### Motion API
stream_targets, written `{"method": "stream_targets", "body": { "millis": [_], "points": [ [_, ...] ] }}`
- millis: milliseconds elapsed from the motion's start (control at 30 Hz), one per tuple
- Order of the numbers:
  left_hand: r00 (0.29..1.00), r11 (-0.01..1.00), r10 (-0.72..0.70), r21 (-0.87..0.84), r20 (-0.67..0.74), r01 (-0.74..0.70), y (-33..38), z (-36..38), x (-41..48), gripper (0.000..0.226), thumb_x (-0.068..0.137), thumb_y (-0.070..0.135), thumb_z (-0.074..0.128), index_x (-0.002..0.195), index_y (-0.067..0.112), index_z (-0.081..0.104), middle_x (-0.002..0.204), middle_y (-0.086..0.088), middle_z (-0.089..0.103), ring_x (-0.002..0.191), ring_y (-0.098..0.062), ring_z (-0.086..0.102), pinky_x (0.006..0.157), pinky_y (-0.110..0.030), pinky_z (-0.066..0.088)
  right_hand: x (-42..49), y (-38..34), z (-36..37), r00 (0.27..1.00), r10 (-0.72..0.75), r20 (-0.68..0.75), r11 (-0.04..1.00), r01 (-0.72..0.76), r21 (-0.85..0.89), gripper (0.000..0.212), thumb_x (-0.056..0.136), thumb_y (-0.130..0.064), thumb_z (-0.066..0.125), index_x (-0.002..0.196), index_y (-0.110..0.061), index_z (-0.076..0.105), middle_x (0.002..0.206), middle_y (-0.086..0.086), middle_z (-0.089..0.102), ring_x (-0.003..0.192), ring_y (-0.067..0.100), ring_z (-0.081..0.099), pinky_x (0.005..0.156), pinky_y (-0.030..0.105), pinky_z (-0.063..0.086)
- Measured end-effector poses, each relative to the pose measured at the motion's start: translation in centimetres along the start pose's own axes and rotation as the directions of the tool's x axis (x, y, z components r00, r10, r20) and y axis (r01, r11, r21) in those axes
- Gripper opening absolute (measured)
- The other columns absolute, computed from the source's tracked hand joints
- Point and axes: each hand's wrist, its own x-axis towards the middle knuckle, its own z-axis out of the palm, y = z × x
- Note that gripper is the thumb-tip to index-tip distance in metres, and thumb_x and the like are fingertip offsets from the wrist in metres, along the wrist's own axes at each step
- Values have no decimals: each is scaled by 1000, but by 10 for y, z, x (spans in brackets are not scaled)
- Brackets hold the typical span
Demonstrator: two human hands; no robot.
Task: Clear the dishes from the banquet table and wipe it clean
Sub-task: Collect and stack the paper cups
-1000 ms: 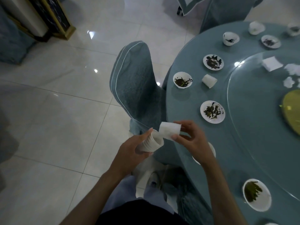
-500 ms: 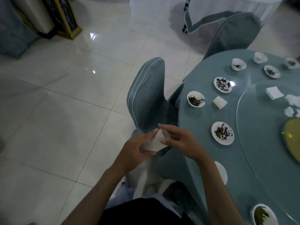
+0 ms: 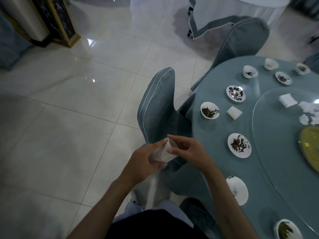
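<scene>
My left hand (image 3: 146, 161) grips a stack of white plastic cups (image 3: 163, 152) held off the table's left edge. My right hand (image 3: 188, 150) pinches the rim of the top cup in that stack. On the blue-clothed banquet table (image 3: 215, 131) lie several white plates and bowls with dark leafy scraps: a bowl (image 3: 209, 110), a plate (image 3: 239, 145), another plate (image 3: 235, 93), and an almost empty plate (image 3: 237, 189) beside my right forearm. One cup (image 3: 233, 112) lies on its side between the dishes.
A glass turntable (image 3: 276, 161) covers the table's middle, with white napkins (image 3: 287, 100) and a yellow-green dish (image 3: 310, 145) on it. A covered chair (image 3: 160, 107) stands right in front of my hands, another chair (image 3: 241, 42) farther back. Tiled floor spreads to the left.
My right hand brought a loose cup to the stack and pushed it in; both hands now hold the one stack. The view has tilted up and pulled back.
</scene>
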Motion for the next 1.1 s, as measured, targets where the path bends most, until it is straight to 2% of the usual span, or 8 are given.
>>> {"method": "stream_targets", "body": {
  "millis": [400,567,667,733,767,867,967,1100],
  "points": [
    [999,999,27,-36,46,-26,2,3,39,87,86,47,81,157,49,32,135,10,64,117,-11,63,99,-37,58,18,8,-13,996,-7,-91,996,15,83,52,86,-32,80,135,-21,67,125,-6,72,116,14,68,94,33,59],
    [997,996,-16,-84,73,22,13,16,73,90,85,45,81,158,51,28,139,13,59,123,-4,58,100,-24,54,41,21,-38,993,7,-121,991,10,136,52,90,-39,72,139,-20,64,133,-9,69,123,8,64,100,25,54],
    [997,998,-33,-42,76,36,17,21,102,90,86,39,82,155,57,27,142,16,56,126,2,52,104,-25,50,61,45,-73,964,71,-257,992,-42,117,50,94,-45,63,139,-22,63,135,-10,67,123,-1,61,102,16,49],
    [996,998,-57,-28,72,60,16,24,122,88,86,36,83,154,56,30,142,18,55,126,3,52,105,-29,52,76,74,-105,914,123,-386,992,-112,51,43,97,-37,66,137,-22,64,134,-10,66,122,-2,60,101,13,47],
    [995,997,-72,-27,75,74,16,25,132,87,86,36,84,153,56,32,142,20,55,127,3,52,105,-30,53,83,92,-123,880,141,-453,987,-158,1,41,98,-31,68,137,-19,63,134,-8,66,123,2,59,100,14,46],
    [993,996,-89,-3,75,89,22,31,164,85,85,35,85,149,58,34,142,28,52,127,4,52,104,-29,53,104,145,-179,783,171,-598,944,-304,-127,46,97,-20,70,141,-10,59,141,9,62,132,24,56,112,39,43],
    [990,992,-120,37,72,118,29,37,193,87,83,33,86,148,59,34,141,29,52,126,5,53,103,-25,51,123,182,-228,726,227,-649,901,-409,-143,56,93,-13,72,145,-5,52,148,19,53,138,35,47,116,43,34],
    [987,986,-146,97,72,138,33,45,218,91,83,30,86,144,67,29,133,36,51,120,13,52,96,-12,45,144,214,-278,685,234,-690,846,-493,-202,65,92,-13,71,151,-10,44,161,18,34,149,37,30,121,51,29]
  ]
}}
